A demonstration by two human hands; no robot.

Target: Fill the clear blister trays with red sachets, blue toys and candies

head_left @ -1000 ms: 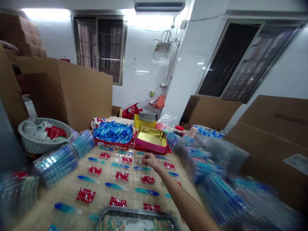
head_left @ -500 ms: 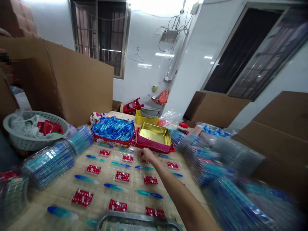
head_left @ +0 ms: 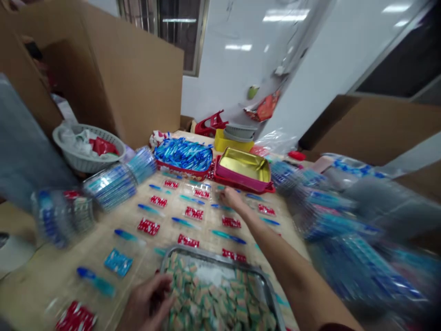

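My right hand (head_left: 231, 197) reaches over the far rows of clear plastic packs, fingers bent down and closed; whatever they hold is hidden. Close by lie red spotted packets (head_left: 231, 222) and blue-and-teal pens (head_left: 228, 236). At the bottom, my left hand (head_left: 148, 301) is beside the left rim of a metal tray (head_left: 215, 256), somewhat blurred, with thumb and fingers curved but apart. Small striped foam-like pieces (head_left: 213, 299) fill much of the tray. To its left lie a blue packet (head_left: 118, 262) and another pen (head_left: 94, 281).
A red tin of blue pens (head_left: 184, 155) and a gold-lined pink tin (head_left: 245, 168) stand at the back. Stacked clear packs (head_left: 110, 184) line the left, and more stacks (head_left: 358, 266) the right. A grey basket (head_left: 87, 158) sits before a cardboard box (head_left: 138, 78).
The view has tipped downward and turned left, so more of the metal tray shows. My left hand has come into sight beside it. My right hand stays over the far packs.
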